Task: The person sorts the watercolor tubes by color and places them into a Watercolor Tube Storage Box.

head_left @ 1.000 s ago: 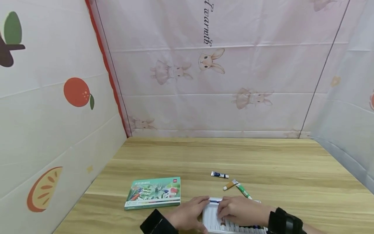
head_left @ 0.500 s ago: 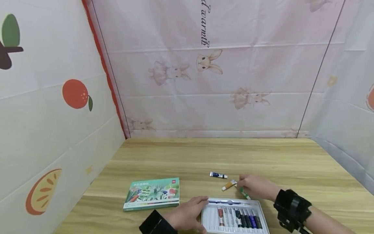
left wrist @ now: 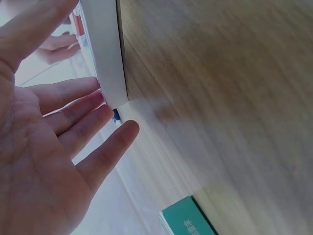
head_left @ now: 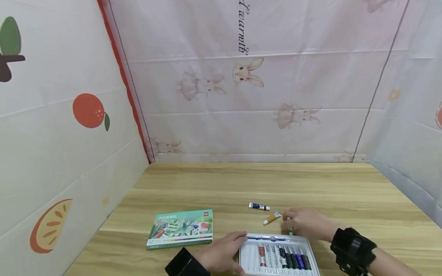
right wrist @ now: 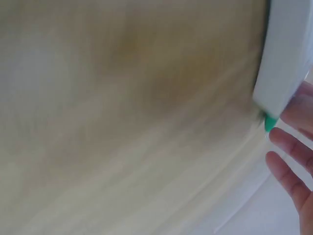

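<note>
Left hand (head_left: pixel 221 253) bare; behind it, half past six in head view, angular black wristband (head_left: pixel 187 263), thin pale line across. Right hand (head_left: pixel 308 223) bare; bulkier black wristband (head_left: pixel 353 251) at four o'clock, strapped, part smoother, slightly shiny. Right forearm (head_left: pixel 393 263) uncovered.

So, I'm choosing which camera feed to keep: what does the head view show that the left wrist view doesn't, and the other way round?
Head only: the ochre tube on the table, the green tube at the fingers of the right hand, and the rabbit-print backdrop.
Left wrist only: the palm of the left hand.
Both: the left hand, the white tray, the green box, the table and, partly, the right hand.
</note>
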The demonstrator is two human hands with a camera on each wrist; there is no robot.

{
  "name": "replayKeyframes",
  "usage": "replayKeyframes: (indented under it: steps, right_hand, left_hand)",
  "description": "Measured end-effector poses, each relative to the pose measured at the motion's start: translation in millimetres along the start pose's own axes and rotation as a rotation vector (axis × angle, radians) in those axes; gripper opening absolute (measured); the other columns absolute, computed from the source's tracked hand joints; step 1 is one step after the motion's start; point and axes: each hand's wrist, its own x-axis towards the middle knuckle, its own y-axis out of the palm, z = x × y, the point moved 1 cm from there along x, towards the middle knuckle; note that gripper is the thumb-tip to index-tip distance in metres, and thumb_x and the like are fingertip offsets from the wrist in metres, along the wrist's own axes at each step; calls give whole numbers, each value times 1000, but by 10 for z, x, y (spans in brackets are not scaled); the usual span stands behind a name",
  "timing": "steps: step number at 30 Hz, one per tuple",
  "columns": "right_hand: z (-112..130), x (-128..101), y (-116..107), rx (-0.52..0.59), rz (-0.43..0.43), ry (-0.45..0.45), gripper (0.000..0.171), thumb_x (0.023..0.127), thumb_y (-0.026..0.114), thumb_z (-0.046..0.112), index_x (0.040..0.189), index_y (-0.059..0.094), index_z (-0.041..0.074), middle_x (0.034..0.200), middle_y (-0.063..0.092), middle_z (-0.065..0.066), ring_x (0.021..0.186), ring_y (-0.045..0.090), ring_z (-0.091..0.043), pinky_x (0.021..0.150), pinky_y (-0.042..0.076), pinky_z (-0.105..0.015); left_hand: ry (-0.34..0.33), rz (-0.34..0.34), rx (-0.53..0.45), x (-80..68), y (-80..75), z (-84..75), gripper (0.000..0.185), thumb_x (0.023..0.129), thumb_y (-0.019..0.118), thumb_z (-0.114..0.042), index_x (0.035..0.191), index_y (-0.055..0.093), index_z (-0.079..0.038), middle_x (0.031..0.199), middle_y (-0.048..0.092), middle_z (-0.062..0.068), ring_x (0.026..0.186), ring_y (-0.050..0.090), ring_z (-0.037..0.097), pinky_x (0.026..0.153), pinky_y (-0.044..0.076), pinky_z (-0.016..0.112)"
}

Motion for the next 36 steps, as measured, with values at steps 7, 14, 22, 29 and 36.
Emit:
replayKeyframes:
  steps: [7, 14, 22, 29, 36]
  right_hand:
    - [-22, -38, 39, 0, -28, -26, 33, 62, 78, 2, 87, 69, 22, 89, 63, 7, 76, 54, -8, 58, 46, -15]
    - [49, 68, 3, -35, -87, -44, 26, 66, 79, 16, 88, 67, 18, 86, 63, 11, 76, 53, -4, 63, 46, -13]
    - [641, 541, -118, -29, -97, -243, 20, 78, 72, 19, 97, 68, 23, 101, 63, 10, 100, 54, -5, 87, 44, -20]
    - [819, 660, -19, 13, 63, -307, 17, 86, 65, 22, 103, 68, 23, 105, 62, 12, 97, 53, -1, 83, 41, -12]
    - [826, 636, -15, 147, 80, -256, 18, 85, 66, 15, 103, 69, 19, 105, 62, 11, 101, 51, 1, 86, 42, -13]
  left_hand:
    - [-3, -6, -8, -5, 15, 3, 81, 71, 73, -45, 138, 41, -12, 142, 34, -3, 125, 35, 13, 98, 38, 30]
    - [-9, -2, 8, 1, 50, 11, 79, 72, 72, -47, 137, 43, -13, 141, 36, -4, 122, 38, 11, 97, 40, 31]
    - [10, -20, -15, -10, 9, 24, 81, 71, 72, -46, 138, 41, -12, 142, 35, -3, 125, 35, 14, 97, 39, 31]
    - [24, -2, -63, 11, 16, 46, 79, 73, 73, -41, 137, 41, -10, 142, 35, -1, 124, 35, 14, 99, 37, 30]
    - [26, -5, -43, 0, 7, 45, 79, 73, 74, -41, 138, 41, -10, 142, 35, 0, 126, 34, 15, 98, 37, 30]
